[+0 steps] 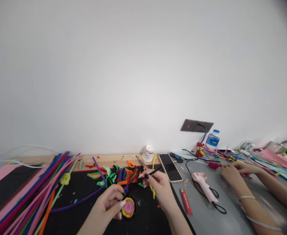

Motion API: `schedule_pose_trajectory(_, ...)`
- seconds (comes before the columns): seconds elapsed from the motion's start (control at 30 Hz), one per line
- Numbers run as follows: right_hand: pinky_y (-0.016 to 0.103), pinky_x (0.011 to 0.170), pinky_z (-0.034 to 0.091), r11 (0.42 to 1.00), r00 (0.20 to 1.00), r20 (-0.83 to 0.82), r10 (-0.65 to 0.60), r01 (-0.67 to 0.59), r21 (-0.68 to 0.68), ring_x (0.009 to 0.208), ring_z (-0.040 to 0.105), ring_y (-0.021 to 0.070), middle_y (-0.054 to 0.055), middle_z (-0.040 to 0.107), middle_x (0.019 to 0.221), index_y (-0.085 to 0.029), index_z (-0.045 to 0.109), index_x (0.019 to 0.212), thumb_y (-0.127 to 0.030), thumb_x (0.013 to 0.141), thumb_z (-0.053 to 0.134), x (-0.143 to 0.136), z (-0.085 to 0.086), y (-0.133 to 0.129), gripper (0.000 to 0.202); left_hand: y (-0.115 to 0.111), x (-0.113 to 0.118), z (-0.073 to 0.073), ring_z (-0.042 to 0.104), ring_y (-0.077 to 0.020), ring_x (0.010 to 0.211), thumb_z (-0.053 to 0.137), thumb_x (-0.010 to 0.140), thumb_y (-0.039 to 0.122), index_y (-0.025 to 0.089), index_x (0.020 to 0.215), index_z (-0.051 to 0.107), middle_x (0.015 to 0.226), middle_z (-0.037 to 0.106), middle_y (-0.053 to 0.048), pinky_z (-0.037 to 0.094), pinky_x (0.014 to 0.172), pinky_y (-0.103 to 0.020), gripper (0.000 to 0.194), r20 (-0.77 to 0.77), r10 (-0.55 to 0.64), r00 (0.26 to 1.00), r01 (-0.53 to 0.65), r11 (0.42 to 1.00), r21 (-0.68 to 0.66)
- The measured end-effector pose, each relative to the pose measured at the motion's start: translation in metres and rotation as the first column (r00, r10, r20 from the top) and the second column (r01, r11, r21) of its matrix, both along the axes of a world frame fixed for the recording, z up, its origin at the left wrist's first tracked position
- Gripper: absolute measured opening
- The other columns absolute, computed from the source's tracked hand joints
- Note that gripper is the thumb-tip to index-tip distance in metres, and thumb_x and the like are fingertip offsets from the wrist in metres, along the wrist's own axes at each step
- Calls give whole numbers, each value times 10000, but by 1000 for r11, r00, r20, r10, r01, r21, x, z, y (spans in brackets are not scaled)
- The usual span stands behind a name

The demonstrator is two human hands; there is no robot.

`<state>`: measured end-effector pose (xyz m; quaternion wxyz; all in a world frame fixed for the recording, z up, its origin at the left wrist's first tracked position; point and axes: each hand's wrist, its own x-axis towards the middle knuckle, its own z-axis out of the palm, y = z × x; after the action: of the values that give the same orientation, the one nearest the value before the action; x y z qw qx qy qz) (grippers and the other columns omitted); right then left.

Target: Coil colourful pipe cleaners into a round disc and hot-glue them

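My left hand (pixel 110 204) pinches the edge of a round coil of pipe cleaners (pixel 128 208), pink in the middle, then yellow and red, with a black outer ring. To its upper right, my right hand (pixel 158 187) is closed, thumb against fingers, on a thin black pipe cleaner (pixel 155 170) whose end sticks out. Its course between the two hands is hard to follow against the black mat (pixel 143 222). Just behind my hands lies a pile of bent, colourful pipe cleaner pieces (pixel 126 174). A slim silver pointed tool (pixel 143 164) shows beyond my right fingers, partly hidden.
Long pipe cleaners (pixel 42 189) lie bundled at left; a purple one (pixel 78 201) curves inward. A paper cup (pixel 147 154), phone (pixel 170 167), red packet (pixel 186 201), pink glue gun (pixel 204 187) and water bottle (pixel 212 140) stand or lie around. Another person's hands (pixel 236 176) work at right.
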<state>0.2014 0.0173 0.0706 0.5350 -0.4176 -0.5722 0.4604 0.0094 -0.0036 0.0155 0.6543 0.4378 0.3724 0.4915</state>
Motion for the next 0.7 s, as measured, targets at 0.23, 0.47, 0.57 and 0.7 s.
schedule_pose_trajectory(0.23, 310, 721, 475, 999, 990, -136, -32, 28, -27, 674, 598, 167, 34, 666, 709, -171, 656, 768, -405, 754, 660, 4, -14, -5, 234, 3, -5, -4, 545, -81, 453, 772, 625, 356, 232, 882, 621, 639, 603, 64, 441, 462, -199, 322, 8, 45, 999, -45, 999, 22)
schedule_pose_trajectory(0.47, 311, 737, 485, 1000, 992, -123, -4, 4, -5, 716, 611, 172, 40, 663, 751, -171, 622, 774, -406, 784, 631, 4, -20, -7, 235, 5, -7, -5, 553, -85, 483, 756, 649, 361, 242, 896, 639, 671, 569, 69, 456, 475, -205, 299, -15, 71, 997, -71, 997, 16)
schedule_pose_trajectory(0.57, 288, 709, 473, 1000, 988, -153, 20, -18, 14, 695, 596, 154, 32, 662, 764, -180, 623, 778, -352, 794, 635, 5, -26, -6, 173, 5, -8, -7, 556, -85, 484, 751, 655, 368, 244, 883, 650, 684, 558, 71, 462, 484, -211, 279, -5, 76, 997, -76, 997, 4)
schedule_pose_trajectory(0.7, 274, 697, 461, 999, 980, -195, 35, -31, 23, 679, 581, 138, 28, 665, 774, -187, 629, 778, -299, 808, 627, 5, -32, -4, 116, 5, -9, -9, 560, -87, 498, 738, 672, 356, 241, 886, 670, 705, 552, 64, 452, 484, -208, 252, -2, 72, 997, -72, 997, 19)
